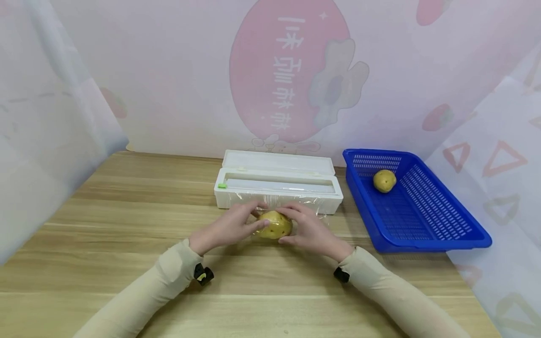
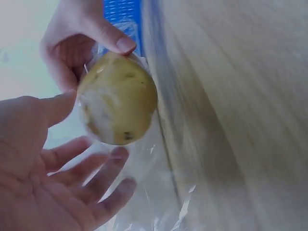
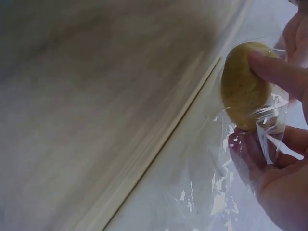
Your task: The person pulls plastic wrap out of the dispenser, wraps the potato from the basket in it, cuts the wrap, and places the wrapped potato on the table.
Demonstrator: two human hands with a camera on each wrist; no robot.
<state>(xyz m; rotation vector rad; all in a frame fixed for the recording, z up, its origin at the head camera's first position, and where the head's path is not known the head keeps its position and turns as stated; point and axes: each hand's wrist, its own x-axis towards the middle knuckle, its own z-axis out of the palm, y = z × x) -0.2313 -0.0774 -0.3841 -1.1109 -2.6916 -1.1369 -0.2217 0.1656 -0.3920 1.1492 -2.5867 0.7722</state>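
A yellow potato with clear plastic wrap about it is between both hands, close over the wooden table. My right hand holds it by the side, its thumb pressed against the skin. My left hand is at the opposite side, thumb tip at the potato's edge. Its other fingers are spread apart and loosely bent, with the nearest fingertips right at the potato's lower side in the left wrist view. Behind the hands stands a white plastic-wrap box with its lid raised; film runs from its front toward the potato.
To the right stands a blue plastic basket with a second potato inside. The wood-grain table extends to left and front. Printed curtains hang behind and along both sides.
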